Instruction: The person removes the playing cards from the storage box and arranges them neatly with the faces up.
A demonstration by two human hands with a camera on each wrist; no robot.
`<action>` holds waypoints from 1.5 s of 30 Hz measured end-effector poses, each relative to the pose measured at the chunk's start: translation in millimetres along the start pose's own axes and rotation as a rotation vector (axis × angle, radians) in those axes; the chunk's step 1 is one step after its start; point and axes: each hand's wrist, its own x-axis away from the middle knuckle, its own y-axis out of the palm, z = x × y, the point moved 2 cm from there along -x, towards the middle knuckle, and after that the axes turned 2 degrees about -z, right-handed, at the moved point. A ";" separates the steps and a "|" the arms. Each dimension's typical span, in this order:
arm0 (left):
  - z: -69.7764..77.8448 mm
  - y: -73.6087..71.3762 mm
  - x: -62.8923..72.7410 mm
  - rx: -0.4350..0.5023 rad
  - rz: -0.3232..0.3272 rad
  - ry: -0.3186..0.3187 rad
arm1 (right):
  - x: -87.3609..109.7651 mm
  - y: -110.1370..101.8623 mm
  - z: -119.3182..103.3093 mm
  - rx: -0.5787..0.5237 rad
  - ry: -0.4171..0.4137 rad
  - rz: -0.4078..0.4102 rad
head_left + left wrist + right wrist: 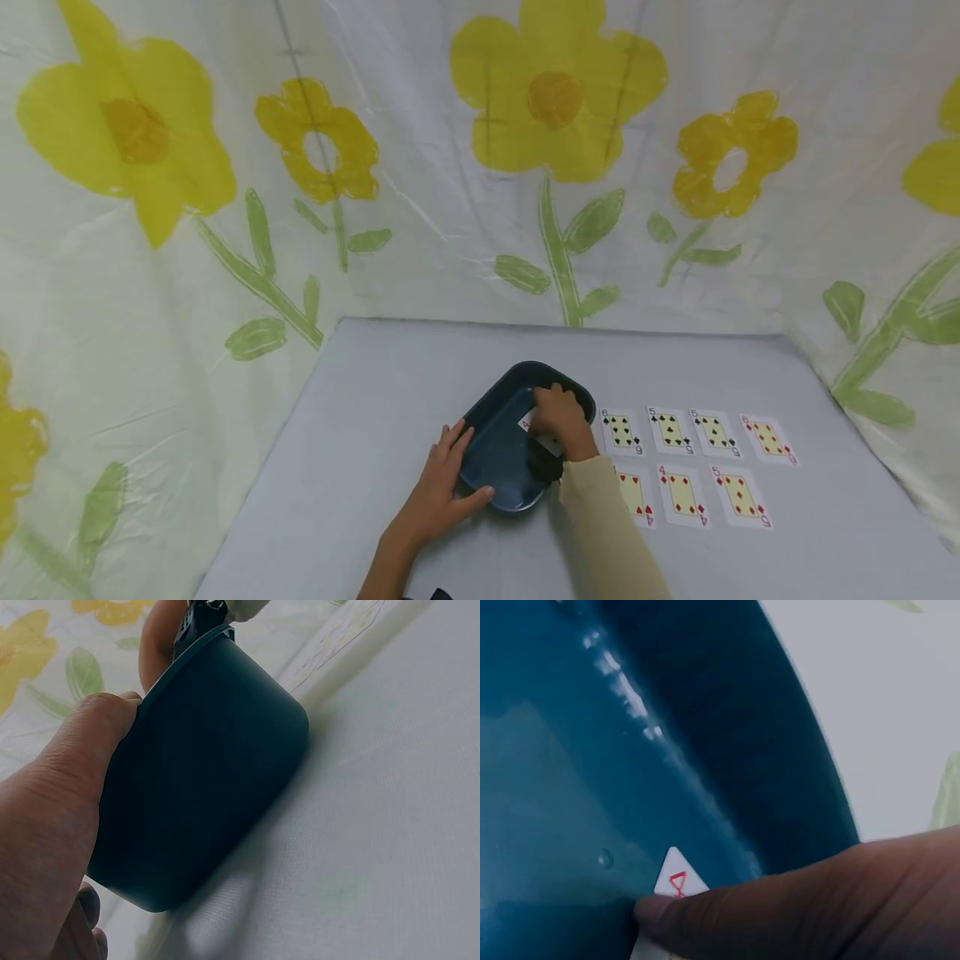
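Observation:
A dark blue tray (491, 446) with rounded corners and raised walls sits on the table. My left hand (438, 492) touches its near left side, fingers spread along the rim, thumb stretched toward the front corner. From the left wrist, the thumb of that hand lies at the rim of the tray (202, 772). Inside the tray, my right hand (558, 421) pinches a white playing card (525, 421). Its corner with a red mark shows past the thumb (727, 915) in the right wrist view; the other fingers are hidden there.
Right of the tray, face-up playing cards lie in two rows, among them a six of spades (622, 432), a six of diamonds (769, 440) and a five of diamonds (741, 497). The right sleeve (611, 525) partly covers a red four (634, 497). A flowered curtain (420, 275) hangs behind the table.

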 end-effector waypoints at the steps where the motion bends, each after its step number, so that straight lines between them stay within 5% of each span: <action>1: 0.2 -0.6 -0.4 0.000 0.003 0.000 | -0.5 -0.1 -1.4 0.005 0.002 -0.005; 7: -0.3 -0.9 -1.4 0.001 -0.003 -0.017 | 0.1 -1.8 -6.7 0.020 0.022 -0.026; 23: -1.0 -1.2 0.1 0.014 0.012 -0.015 | -5.5 5.6 -8.5 -0.150 0.096 -0.009; 31: -2.3 2.7 4.1 0.029 0.014 -0.017 | -5.3 10.6 -12.7 -0.121 0.082 -0.021; 39: -1.2 0.6 0.2 0.004 0.022 -0.022 | -5.1 9.7 -20.2 0.036 0.139 0.027; 45: -2.1 0.1 -1.1 0.005 0.014 -0.013 | -5.1 11.2 -22.3 0.035 0.123 -0.017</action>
